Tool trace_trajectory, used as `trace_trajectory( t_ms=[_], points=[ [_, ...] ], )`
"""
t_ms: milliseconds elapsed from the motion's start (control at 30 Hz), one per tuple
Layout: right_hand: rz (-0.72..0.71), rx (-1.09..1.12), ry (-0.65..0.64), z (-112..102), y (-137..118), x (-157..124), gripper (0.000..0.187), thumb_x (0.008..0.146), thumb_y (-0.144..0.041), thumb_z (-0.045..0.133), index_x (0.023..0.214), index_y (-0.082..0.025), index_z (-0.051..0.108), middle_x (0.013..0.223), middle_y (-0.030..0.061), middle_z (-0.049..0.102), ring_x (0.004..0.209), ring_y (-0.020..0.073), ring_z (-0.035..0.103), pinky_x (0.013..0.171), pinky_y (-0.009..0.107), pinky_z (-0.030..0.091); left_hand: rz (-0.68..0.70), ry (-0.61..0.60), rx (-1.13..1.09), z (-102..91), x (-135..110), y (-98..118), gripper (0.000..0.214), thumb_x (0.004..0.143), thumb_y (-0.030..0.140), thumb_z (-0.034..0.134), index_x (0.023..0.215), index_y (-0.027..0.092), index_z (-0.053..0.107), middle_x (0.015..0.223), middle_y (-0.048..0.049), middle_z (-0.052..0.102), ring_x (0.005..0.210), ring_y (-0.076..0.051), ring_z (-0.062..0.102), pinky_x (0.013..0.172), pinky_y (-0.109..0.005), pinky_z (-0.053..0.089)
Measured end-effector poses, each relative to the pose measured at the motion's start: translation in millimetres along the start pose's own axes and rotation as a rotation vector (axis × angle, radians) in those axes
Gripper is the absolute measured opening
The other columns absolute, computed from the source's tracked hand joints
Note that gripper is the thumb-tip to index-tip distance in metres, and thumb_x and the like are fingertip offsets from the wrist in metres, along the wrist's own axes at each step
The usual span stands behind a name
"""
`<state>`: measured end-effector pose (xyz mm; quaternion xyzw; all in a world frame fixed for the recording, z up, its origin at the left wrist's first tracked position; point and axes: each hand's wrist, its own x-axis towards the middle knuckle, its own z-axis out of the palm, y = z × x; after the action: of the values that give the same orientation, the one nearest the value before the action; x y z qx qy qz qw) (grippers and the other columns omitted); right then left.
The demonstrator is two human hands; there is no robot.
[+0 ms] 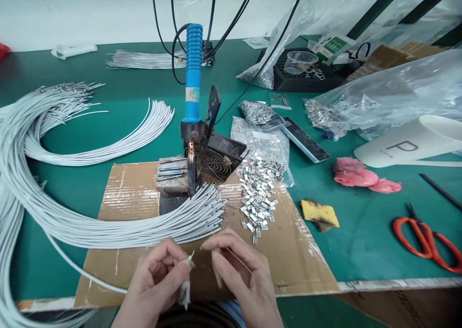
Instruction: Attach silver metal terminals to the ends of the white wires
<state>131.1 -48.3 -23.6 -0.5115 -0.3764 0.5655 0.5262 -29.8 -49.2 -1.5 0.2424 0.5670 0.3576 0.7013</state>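
Near the cardboard's front edge, my left hand is closed, thumb against forefinger, on a white cable. A thin pale tip sticks out past the pinch. Below the thumb hangs a crumpled whitish scrap whose kind I cannot make out. Just to the right, my right hand is curled, with a thin pale wire running across its fingers; thumb and forefinger tips are a little apart. Beyond both hands lies a bundle of white cables, ends pointing right.
A blue-handled soldering iron stands tip-down in a holder behind the bundle. Small metal clips are heaped on the cardboard. Rightward lie a yellow sponge, red-handled scissors and a phone.
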Motion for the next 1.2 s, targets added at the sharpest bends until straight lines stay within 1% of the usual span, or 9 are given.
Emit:
trace_trajectory(
  t_ms=[167,300,400,533,700,900,1033,1133,1200],
  points=[
    [-0.086,-0.07,-0.081,4,-3,0,0.013,0.089,-0.026,0.076,0.089,-0.029,0.088,0.073,0.0029,0.07,0.067,0.0158,0.06,0.062,0.025,0.047,0.061,0.016,0.012,4.3,-2,2,0.051,0.069,0.062,0.089,0.067,0.017,0.063,0.056,0.0083,0.043,0.054,-0.008,0.025,0.051,-0.025,0.017],
    [-0.104,-0.064,-0.126,4,1,1,0.015,0.089,-0.023,0.077,0.093,-0.03,0.089,0.071,0.003,0.069,0.065,0.0157,0.059,0.057,0.025,0.044,0.096,0.029,0.045,4.4,-2,2,0.053,0.067,0.063,0.089,0.064,0.018,0.062,0.057,0.0075,0.044,0.055,-0.009,0.027,0.051,-0.024,0.019],
    [-0.169,-0.064,-0.15,2,7,2,0.015,0.089,-0.023,0.077,0.094,-0.03,0.089,0.069,0.0016,0.069,0.061,0.0138,0.056,0.053,0.024,0.041,0.108,0.039,0.064,3.2,-2,1,0.052,0.067,0.063,0.09,0.064,0.018,0.063,0.056,0.0073,0.045,0.055,-0.009,0.029,0.051,-0.023,0.02],
    [-0.235,-0.083,-0.18,-3,12,4,0.015,0.09,-0.022,0.077,0.096,-0.03,0.088,0.067,0.0008,0.068,0.058,0.0124,0.055,0.05,0.022,0.038,0.122,0.053,0.082,1.3,-1,-1,0.053,0.066,0.063,0.09,0.063,0.017,0.065,0.057,0.0053,0.051,0.056,-0.009,0.038,0.054,-0.021,0.027],
    [-0.199,-0.1,-0.191,-4,11,3,0.017,0.088,-0.016,0.076,0.092,-0.028,0.088,0.067,0.0,0.066,0.058,0.0112,0.054,0.049,0.021,0.036,0.164,0.082,0.115,-1.1,2,-8,0.05,0.066,0.061,0.09,0.063,0.016,0.068,0.058,0.0041,0.055,0.056,-0.01,0.045,0.056,-0.02,0.033],
    [-0.066,-0.025,-0.172,-3,12,7,0.013,0.079,-0.014,0.076,0.074,-0.021,0.085,0.06,-0.0019,0.058,0.052,0.0088,0.048,0.047,0.02,0.032,0.161,0.058,0.193,-0.8,0,-6,0.042,0.071,0.05,0.089,0.064,0.016,0.066,0.058,0.0035,0.054,0.056,-0.011,0.044,0.055,-0.022,0.032],
    [-0.056,-0.226,-0.259,-9,-4,12,0.014,0.076,-0.011,0.073,0.067,-0.016,0.082,0.056,-0.0015,0.056,0.052,0.0098,0.049,0.048,0.021,0.034,0.154,0.021,0.328,-3.0,-2,-4,0.04,0.079,0.051,0.081,0.067,0.015,0.068,0.06,0.0028,0.051,0.059,-0.012,0.039,0.055,-0.023,0.027],
    [-0.109,-0.409,-0.356,-16,-17,14,0.018,0.084,-0.013,0.069,0.074,-0.017,0.084,0.059,0.0008,0.06,0.059,0.013,0.055,0.053,0.023,0.04,0.188,-0.011,0.39,-6.6,-2,-4,0.041,0.085,0.054,0.074,0.069,0.016,0.068,0.061,0.0029,0.048,0.06,-0.013,0.038,0.055,-0.025,0.026],
    [-0.154,-0.445,-0.407,-19,-23,15,0.02,0.09,-0.016,0.068,0.079,-0.018,0.085,0.061,0.0014,0.062,0.06,0.0136,0.057,0.054,0.024,0.041,0.21,-0.007,0.423,-8.7,-2,-7,0.041,0.089,0.053,0.069,0.07,0.017,0.068,0.062,0.0026,0.048,0.06,-0.014,0.038,0.055,-0.025,0.026]
  ],
)
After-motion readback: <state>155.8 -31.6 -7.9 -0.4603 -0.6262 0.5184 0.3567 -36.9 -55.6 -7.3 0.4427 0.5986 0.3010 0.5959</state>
